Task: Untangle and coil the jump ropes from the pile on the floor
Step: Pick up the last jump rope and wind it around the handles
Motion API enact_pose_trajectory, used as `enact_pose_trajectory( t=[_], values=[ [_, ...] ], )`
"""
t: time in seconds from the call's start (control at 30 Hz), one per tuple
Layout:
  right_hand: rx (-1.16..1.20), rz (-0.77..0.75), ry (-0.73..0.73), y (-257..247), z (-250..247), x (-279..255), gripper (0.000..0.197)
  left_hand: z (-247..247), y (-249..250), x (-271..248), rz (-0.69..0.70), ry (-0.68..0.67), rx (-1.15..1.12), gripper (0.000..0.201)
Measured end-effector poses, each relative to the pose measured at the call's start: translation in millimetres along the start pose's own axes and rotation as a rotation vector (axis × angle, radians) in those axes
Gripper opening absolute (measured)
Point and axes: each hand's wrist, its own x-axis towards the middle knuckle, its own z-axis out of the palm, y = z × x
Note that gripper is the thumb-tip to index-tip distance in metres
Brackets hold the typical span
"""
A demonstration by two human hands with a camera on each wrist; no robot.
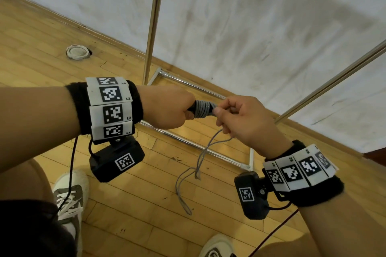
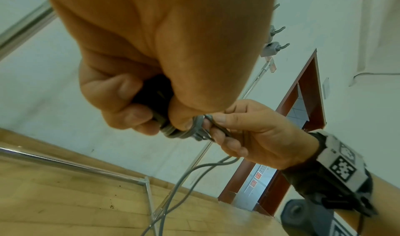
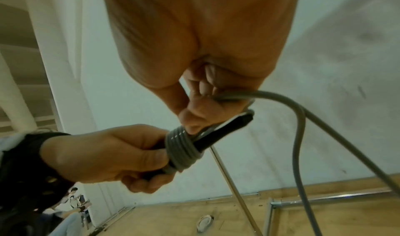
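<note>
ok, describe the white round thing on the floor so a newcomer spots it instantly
Start at the wooden floor along the white wall, then go left of the upright metal pole. The white ring-shaped cap lies there beside a dark hole. It is the only round white item there; the other floor hardware is straight chrome tubing.

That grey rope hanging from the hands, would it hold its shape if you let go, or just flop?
Probably floppy: the grey rope sags in loose curves below the right hand. It likely bends easily, since it lies in tight turns round the black handles gripped by the left hand. Released, those turns may spring loose.
</note>
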Motion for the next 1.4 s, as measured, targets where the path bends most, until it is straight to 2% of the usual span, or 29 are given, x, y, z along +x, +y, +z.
enact_pose_trajectory(
  t=[0.1,0.23,0.37,0.47,0.53,0.67,0.83,0.9,0.97,1.03,1.07,1.1,1.17,1.27,1.33,1.37,1.4],
  values=[
    [0.229,0.013,0.025,2,6,-5,0.023,-3,-1,4,-0.023,0.104,-0.074,0.013],
    [0.362,-0.058,0.176,7,12,-11,0.008,-9,1,7,0.004,0.172,-0.235,0.017],
    [0.332,-0.131,0.282,17,17,-12,0.016,-14,2,5,0.048,0.195,-0.395,0.015],
    [0.285,-0.217,0.317,22,18,-13,0.012,-16,2,1,0.084,0.163,-0.496,0.013],
    [0.266,-0.244,0.313,26,17,-13,0.02,-17,1,-2,0.107,0.138,-0.534,0.011],
    [0.288,-0.291,0.281,30,12,-14,0.026,-21,2,-11,0.178,0.056,-0.612,0.01],
    [0.358,-0.285,0.209,36,10,-13,0.006,-25,2,-19,0.218,-0.012,-0.624,0.011],
    [0.286,-0.224,0.186,41,9,-12,0.027,-26,2,-22,0.233,-0.039,-0.638,0.014],
    [0.179,-0.193,0.129,45,8,-11,0.037,-25,2,-25,0.241,-0.075,-0.591,0.012],
    [0.139,-0.237,0.03,45,7,-10,0.018,-23,4,-28,0.242,-0.116,-0.525,0.01],
    [0.073,-0.245,-0.038,49,6,-8,0.024,-21,4,-28,0.239,-0.134,-0.501,0.01],
    [-0.028,-0.195,-0.105,50,6,-4,0.036,-19,5,-29,0.235,-0.148,-0.479,0.009],
    [-0.144,-0.039,-0.192,51,4,0,0.042,-15,8,-29,0.223,-0.174,-0.426,0.008],
    [-0.213,-0.164,-0.183,55,-2,8,0.035,-6,13,-28,0.208,-0.246,-0.352,0.011],
    [-0.178,-0.182,-0.227,55,-3,9,0.014,0,17,-27,0.195,-0.291,-0.263,0.014],
    [-0.174,-0.176,-0.218,55,-3,12,0.016,3,18,-26,0.184,-0.309,-0.215,0.015],
    [-0.179,-0.174,-0.208,58,-4,13,0.026,6,19,-25,0.17,-0.321,-0.17,0.015]
  ],
)
